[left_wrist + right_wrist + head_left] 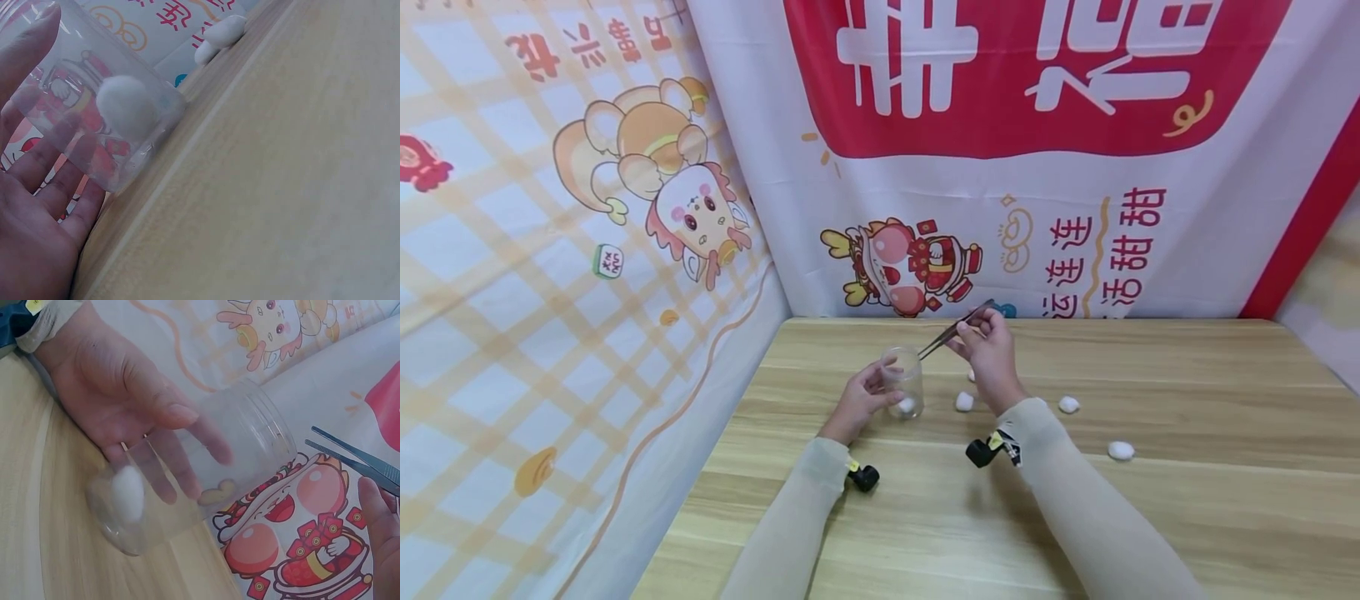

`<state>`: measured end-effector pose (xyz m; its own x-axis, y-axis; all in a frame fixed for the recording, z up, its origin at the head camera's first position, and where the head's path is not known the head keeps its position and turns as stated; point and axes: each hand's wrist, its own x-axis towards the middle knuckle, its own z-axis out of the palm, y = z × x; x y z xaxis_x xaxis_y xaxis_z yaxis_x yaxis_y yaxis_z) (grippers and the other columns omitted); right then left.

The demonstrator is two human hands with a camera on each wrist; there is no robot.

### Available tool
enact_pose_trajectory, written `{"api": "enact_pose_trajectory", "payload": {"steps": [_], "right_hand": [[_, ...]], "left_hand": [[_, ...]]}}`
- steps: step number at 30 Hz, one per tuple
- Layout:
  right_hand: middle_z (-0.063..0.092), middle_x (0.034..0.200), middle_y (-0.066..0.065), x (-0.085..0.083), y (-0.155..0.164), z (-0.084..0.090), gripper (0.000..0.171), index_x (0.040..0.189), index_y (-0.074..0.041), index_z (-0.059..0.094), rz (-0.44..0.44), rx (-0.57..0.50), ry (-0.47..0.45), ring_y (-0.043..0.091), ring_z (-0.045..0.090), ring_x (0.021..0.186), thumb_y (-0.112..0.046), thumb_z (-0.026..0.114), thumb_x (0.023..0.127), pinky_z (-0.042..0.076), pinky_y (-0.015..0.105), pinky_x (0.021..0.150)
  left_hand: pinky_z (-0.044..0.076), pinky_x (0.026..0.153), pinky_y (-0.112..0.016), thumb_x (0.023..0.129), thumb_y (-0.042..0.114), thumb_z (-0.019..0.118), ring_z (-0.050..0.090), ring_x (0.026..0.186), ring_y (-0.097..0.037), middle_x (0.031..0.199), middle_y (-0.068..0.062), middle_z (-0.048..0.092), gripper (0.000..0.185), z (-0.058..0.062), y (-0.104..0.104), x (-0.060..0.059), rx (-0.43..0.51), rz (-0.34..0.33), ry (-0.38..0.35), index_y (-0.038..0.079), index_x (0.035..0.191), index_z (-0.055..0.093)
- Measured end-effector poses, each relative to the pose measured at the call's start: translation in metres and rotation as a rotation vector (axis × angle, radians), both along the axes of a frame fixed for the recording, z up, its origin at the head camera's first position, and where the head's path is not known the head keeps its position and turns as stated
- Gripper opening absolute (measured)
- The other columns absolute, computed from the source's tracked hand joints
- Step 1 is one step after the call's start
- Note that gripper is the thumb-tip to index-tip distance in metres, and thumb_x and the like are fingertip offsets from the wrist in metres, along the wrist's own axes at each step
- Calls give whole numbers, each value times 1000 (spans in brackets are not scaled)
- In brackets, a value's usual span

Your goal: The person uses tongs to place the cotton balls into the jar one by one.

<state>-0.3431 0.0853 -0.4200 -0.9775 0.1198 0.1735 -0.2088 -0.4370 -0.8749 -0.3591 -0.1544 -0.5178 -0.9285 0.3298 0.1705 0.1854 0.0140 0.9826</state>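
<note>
Steel tweezers empty, right-wrist only.

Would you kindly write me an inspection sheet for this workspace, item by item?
Surface: light wooden table.
Job's things: clear plastic cup upright with one cotton ball inside; metal tweezers with tips apart, empty, near the cup's mouth.
Clutter: four loose cotton balls on the table, one at.
Grippers: left hand holds the cup; right hand pinches the tweezers.
Cables: nothing seen.
Surroundings: printed cartoon banners behind and to the left.
</note>
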Motion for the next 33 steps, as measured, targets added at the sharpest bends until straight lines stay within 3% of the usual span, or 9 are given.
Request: {"api": "enact_pose_trajectory", "payload": {"steps": [6,11,18,21,25,33], "right_hand": [[48,116,19,3,6,-3,23,119,-6,44,-13,-3,-5,28,58,104,3,51,98,54,39,86],[47,117,23,3,13,-6,24,119,-3,44,-13,-16,14,28,60,101,4,51,98,54,40,86],[48,105,11,0,25,-11,29,122,4,40,-26,-29,21,19,60,89,6,52,97,55,39,85],[48,107,14,0,31,-12,26,120,3,41,-40,-21,27,19,61,89,7,52,96,55,39,85],[48,111,18,0,37,-14,23,116,-3,45,-50,3,27,20,61,94,7,52,96,54,38,86],[49,109,13,2,49,-20,21,114,-6,43,-60,48,1,22,61,97,4,52,97,54,36,86]], "left_hand": [[45,99,-36,79,16,82,56,118,-28,130,-10,59,71,0,-1,1,11,5,12,15,142,49],[45,100,-37,78,17,82,56,118,-28,130,-9,59,72,-1,-1,1,-5,18,12,16,142,50],[44,101,-36,80,16,81,55,120,-28,131,-9,59,72,-1,0,-1,-7,6,4,15,144,48],[44,101,-36,82,14,80,54,121,-28,133,-9,58,71,1,0,-2,-8,-2,-5,15,145,47],[43,101,-36,82,9,78,53,122,-28,134,-10,57,73,7,0,0,-8,-18,-17,10,146,43],[44,101,-36,83,9,78,53,122,-30,133,-11,58,73,28,2,17,-25,-31,-20,5,146,42]]}}
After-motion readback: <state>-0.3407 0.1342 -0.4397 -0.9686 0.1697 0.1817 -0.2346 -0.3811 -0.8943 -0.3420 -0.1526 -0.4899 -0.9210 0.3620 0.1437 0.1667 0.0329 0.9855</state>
